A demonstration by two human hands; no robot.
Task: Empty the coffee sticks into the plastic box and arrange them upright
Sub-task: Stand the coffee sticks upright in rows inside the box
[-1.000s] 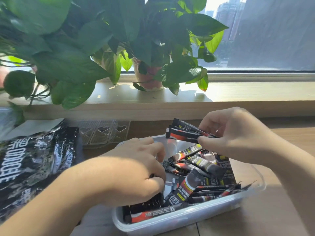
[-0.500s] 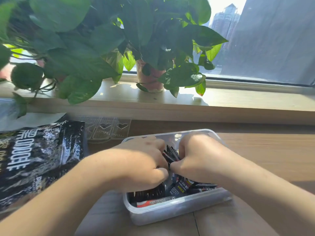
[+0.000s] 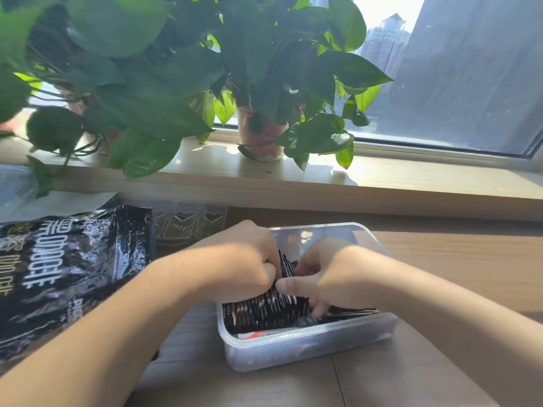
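- The left hand (image 3: 244, 259) was curled into a loose fist inside the box, its fingers gripping the far end of a row of coffee sticks (image 3: 264, 312).
- The right hand (image 3: 329, 274) met it from the other side, with the thumb laid across the top edges of the sticks and the fingers curled down among them, so the row was squeezed between the two hands.
- The sticks stood on edge, packed along the near left part of the plastic box (image 3: 308, 345). One red-ended stick lay flat against the near wall.
- The sticks looked light, thin and glossy, likely to slide on one another and to topple if released. They would probably be best gathered as a bundle and held by their flat sides, not by the crimped ends.
- The hands and wrists hid most of the box's middle. How many sticks lay loose under the right hand, and whether the far half held any, could not be made out.
- The box sat on the wooden bench (image 3: 440, 274), with a black foil bag (image 3: 64, 274) lying flat to its left and a clear moulded tray (image 3: 188, 224) behind.
- Leafy potted plants (image 3: 147, 83) stood on the windowsill (image 3: 411, 177) beyond.
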